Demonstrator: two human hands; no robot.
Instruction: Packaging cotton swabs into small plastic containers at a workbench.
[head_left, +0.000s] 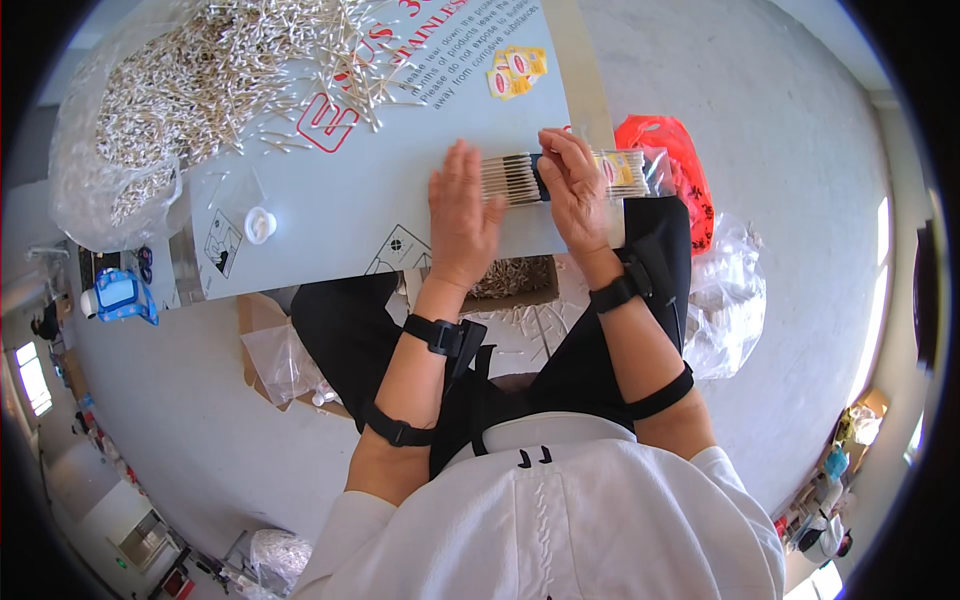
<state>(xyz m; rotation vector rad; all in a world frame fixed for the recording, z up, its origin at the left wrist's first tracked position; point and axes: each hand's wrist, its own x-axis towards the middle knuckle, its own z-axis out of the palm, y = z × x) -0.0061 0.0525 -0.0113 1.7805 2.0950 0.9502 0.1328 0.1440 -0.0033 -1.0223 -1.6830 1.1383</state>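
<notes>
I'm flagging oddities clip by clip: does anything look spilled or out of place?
Yes: loose swabs fan out from the plastic bag onto the tabletop at all angles, unlike the neat row beside the left hand. More sticks seem strewn below, near the cardboard box.

On the table [340, 205], swab row [508, 180] right of swab heap [205, 80]
</notes>
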